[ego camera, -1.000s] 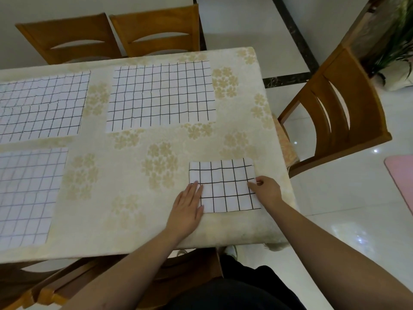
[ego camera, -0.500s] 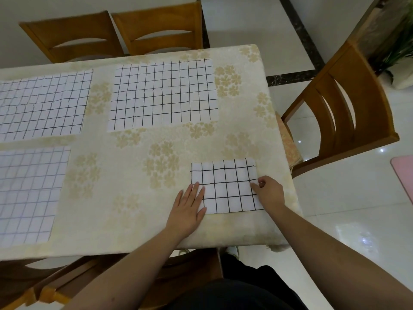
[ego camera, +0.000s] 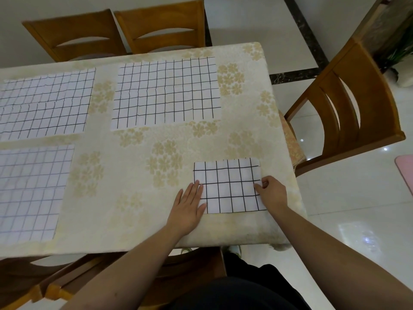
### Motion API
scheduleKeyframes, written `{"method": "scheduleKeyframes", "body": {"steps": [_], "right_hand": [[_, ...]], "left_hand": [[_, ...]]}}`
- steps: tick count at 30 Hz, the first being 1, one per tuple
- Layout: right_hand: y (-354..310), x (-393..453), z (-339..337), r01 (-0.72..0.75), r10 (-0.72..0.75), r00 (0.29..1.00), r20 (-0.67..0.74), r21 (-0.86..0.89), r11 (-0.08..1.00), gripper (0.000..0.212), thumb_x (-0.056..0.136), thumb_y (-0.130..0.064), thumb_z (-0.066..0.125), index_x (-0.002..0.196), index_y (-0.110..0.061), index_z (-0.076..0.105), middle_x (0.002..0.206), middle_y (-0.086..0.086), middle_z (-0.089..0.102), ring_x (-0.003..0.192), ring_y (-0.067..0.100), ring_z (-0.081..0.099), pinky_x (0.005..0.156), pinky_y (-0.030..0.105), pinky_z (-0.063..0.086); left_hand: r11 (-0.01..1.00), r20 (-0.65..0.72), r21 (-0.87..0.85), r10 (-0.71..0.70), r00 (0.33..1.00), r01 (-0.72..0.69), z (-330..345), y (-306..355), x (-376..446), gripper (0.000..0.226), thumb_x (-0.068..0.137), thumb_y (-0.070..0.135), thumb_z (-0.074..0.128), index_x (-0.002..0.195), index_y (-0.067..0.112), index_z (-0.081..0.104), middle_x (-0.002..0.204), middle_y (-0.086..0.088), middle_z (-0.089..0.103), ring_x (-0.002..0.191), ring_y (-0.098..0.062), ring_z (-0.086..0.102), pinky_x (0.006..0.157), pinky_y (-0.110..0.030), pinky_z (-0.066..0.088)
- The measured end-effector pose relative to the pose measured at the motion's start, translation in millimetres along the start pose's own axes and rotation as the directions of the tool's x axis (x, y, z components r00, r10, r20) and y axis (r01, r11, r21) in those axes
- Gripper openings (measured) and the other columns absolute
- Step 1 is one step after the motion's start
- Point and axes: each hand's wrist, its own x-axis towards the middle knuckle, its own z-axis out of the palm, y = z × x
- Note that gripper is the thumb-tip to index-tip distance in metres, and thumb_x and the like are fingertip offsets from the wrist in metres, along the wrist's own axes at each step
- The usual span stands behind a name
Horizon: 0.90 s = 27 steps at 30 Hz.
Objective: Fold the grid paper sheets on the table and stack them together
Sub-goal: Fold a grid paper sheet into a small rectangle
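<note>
1. Folded grid paper (ego camera: 230, 186) lies flat near the table's front right corner, small beside the other sheets.
2. The left hand (ego camera: 187, 209) lies flat with straight fingers, its fingertips pressing the folded paper's left edge.
3. The right hand (ego camera: 271, 193) sits at the paper's right edge, fingers curled; thumb and fingers seem to pinch that edge.
4. Three unfolded grid sheets lie flat and apart: the far centre sheet (ego camera: 166, 92), the far left sheet (ego camera: 44, 104) and the near left sheet (ego camera: 31, 193), the latter two cut by the frame's left edge.
5. The table (ego camera: 138, 175) wears a cream cloth with pale gold flowers.
6. Wooden chairs stand around it: two behind (ego camera: 116, 30), one on the right (ego camera: 355, 113).
</note>
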Motion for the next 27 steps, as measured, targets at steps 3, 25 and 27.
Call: {"method": "scheduleKeyframes", "body": {"steps": [3,25,27], "right_hand": [[2,-1,2,-0.009,0.009,1.000,-0.008,0.013,1.000,0.024,0.089,-0.026,0.067,0.105,-0.008,0.061,0.082,-0.001,0.058,0.075,0.016,0.053,0.069,0.024,0.037],[1,-24,69,0.699,-0.697,0.696,0.173,-0.387,0.602,0.050,0.097,-0.030,0.033,0.142,-0.011,0.046,0.147,0.006,0.045,0.136,0.021,0.041,0.109,0.040,0.038],[12,-21,70,0.698,-0.666,0.701,0.254,-0.434,0.569,0.053,0.099,-0.037,0.028,0.147,-0.015,0.036,0.154,0.003,0.034,0.141,0.019,0.032,0.113,0.039,0.029]], "left_hand": [[1.000,-0.006,-0.001,0.004,1.000,-0.004,-1,-4,1,0.067,0.094,0.055,-0.010,0.154,0.026,-0.005,0.159,0.010,-0.017,0.145,-0.005,-0.018,0.118,-0.032,-0.011],[0.990,-0.067,0.059,0.135,0.989,-0.131,-3,22,46,0.055,0.102,0.032,0.025,0.152,0.010,0.026,0.159,-0.006,0.016,0.146,-0.021,0.021,0.117,-0.036,0.013],[0.988,-0.064,0.076,0.137,0.989,-0.132,1,16,46,0.056,0.103,0.038,0.023,0.154,0.015,0.019,0.161,-0.003,0.012,0.148,-0.019,0.014,0.118,-0.034,0.012]]}}
